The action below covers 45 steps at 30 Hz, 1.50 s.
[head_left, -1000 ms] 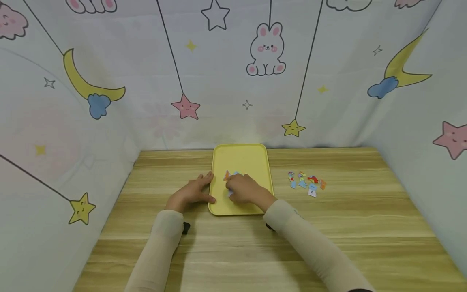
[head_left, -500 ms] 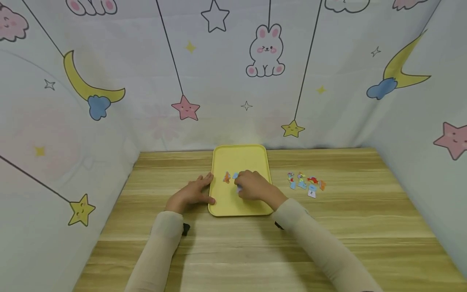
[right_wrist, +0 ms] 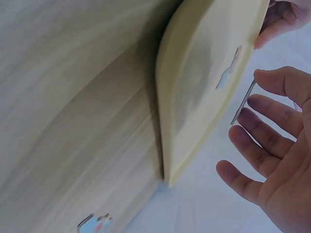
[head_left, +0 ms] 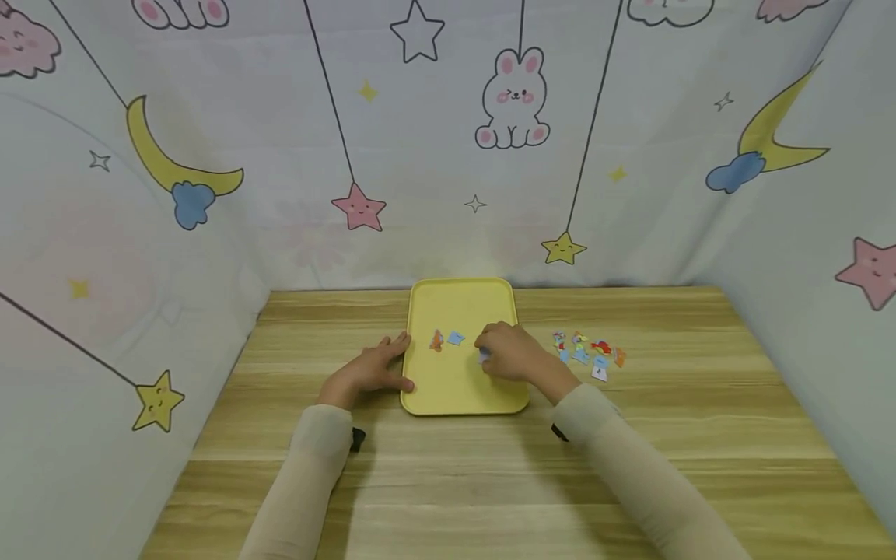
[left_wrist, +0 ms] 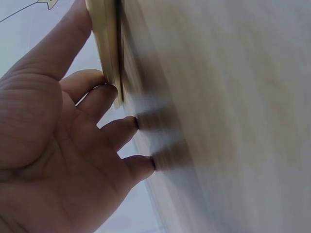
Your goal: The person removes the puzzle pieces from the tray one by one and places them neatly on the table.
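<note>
A yellow tray [head_left: 462, 393] lies on the wooden table. Along its left edge rests my left hand [head_left: 367, 367], thumb and fingertips against the rim; in the left wrist view the fingers of this hand [left_wrist: 68, 136] are spread loosely. Over the tray's right half, my right hand [head_left: 516, 354] pinches a thin, pale blue puzzle piece [head_left: 484, 355], seen edge-on as a flat piece [right_wrist: 243, 103] in the right wrist view. It appears lifted off the tray. An orange puzzle piece [head_left: 437, 341] and a light blue puzzle piece [head_left: 456, 338] lie apart on the tray.
Several colourful puzzle pieces [head_left: 579, 348] lie grouped on the table right of the tray, among them a red one [head_left: 600, 345] and an orange one [head_left: 619, 357]. A patterned curtain [head_left: 448, 233] stands behind the table and at both sides.
My right hand has moved rightward across the tray with the pinched puzzle piece, uncovering the orange and light blue pieces. The left hand has stayed at the rim.
</note>
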### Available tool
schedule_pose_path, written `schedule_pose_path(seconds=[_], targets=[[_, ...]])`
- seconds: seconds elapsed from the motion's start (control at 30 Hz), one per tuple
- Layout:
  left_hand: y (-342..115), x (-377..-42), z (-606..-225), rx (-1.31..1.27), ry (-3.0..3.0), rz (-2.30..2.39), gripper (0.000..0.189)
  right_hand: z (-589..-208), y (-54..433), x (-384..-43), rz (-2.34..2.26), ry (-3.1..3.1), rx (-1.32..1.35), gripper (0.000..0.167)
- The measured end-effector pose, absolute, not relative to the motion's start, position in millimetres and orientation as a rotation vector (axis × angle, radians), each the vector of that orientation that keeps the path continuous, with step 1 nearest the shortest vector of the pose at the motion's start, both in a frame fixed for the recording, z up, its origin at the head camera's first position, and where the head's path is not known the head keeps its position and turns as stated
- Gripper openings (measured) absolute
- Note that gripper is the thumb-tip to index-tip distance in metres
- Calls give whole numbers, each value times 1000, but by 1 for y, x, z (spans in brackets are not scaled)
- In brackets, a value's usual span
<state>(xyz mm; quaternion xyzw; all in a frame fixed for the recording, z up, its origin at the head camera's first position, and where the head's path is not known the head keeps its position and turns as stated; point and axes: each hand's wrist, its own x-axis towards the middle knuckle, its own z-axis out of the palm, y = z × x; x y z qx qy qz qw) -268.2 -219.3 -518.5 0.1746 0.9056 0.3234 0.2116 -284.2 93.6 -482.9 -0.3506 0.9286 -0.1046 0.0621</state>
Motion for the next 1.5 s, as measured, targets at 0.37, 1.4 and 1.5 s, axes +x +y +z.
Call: schedule_pose_path(seconds=[0.37, 1.4, 1.5], targets=[[-220, -268, -518, 485, 2526, 890, 105, -489, 124, -287, -331, 2831, -1001, 25], [-220, -268, -521, 467, 2516, 900, 106, -501, 184, -282, -470, 2835, -925, 34], [-220, -268, -520, 473, 2512, 905, 106, -502, 188, -281, -491, 2833, -930, 36]])
